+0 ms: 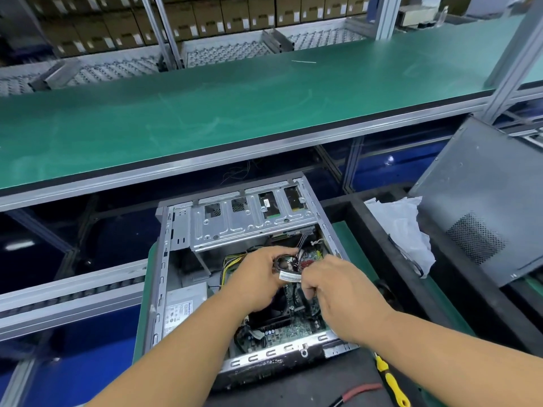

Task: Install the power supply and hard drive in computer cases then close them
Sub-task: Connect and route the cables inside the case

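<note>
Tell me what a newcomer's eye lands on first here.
Two bare hands meet at centre over the open computer case: the left hand grips a bundle of black cables, the right hand pinches the same cables by a white tag. Behind runs a long green bench. A grey side panel leans at right, and a yellow screwdriver lies bottom right.

Side panel right of case

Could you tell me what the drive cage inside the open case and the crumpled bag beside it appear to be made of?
Drive cage: apparently stamped sheet metal, bare silvery finish, with pressed ribs and cut-out holes. Crumpled bag: probably thin plastic film, milky and translucent, creased softly.
</note>
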The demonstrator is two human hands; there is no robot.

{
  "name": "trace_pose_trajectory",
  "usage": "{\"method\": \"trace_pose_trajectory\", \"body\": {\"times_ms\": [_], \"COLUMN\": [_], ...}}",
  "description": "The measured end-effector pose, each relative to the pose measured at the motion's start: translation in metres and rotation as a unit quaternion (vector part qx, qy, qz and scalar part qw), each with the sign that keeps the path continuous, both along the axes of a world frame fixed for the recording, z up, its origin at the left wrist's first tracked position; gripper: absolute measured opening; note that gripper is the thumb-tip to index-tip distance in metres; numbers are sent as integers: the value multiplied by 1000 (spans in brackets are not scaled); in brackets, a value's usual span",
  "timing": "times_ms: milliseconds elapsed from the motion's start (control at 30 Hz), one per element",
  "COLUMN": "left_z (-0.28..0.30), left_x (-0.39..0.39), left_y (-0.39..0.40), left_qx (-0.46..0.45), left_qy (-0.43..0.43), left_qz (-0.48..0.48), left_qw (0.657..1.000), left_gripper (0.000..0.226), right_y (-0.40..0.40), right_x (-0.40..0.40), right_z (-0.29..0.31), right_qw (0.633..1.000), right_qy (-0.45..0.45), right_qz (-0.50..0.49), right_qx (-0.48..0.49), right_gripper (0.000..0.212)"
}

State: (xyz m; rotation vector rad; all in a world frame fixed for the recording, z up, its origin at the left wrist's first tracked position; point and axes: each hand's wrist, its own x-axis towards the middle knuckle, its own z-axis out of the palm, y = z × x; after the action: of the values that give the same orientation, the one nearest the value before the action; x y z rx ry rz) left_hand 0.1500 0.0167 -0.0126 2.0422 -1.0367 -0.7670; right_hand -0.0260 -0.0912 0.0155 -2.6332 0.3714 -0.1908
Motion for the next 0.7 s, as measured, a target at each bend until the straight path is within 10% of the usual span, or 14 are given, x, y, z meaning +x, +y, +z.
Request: {"method": "trace_pose_trajectory", "body": {"times_ms": [133, 367, 700], "left_z": [-3, -17, -40], "left_x": [3, 21, 40], "left_y": [-4, -1, -26], "left_qx": [0, 129, 214], "left_qy": [-15, -185, -174], "left_qz": [-16, 41, 181], "left_qw": [1000, 973, 944], "left_gripper": [66, 21, 11], "right_y": [0, 0, 1], "right_x": [2, 2, 3], "right_z": [0, -5, -12], "right_qw": [1000, 998, 993], "right_qy": [9, 43, 80], "right_qz": [6, 27, 38], "right_qx": [-4, -33, -79], "right_gripper": [34, 33, 39]}}
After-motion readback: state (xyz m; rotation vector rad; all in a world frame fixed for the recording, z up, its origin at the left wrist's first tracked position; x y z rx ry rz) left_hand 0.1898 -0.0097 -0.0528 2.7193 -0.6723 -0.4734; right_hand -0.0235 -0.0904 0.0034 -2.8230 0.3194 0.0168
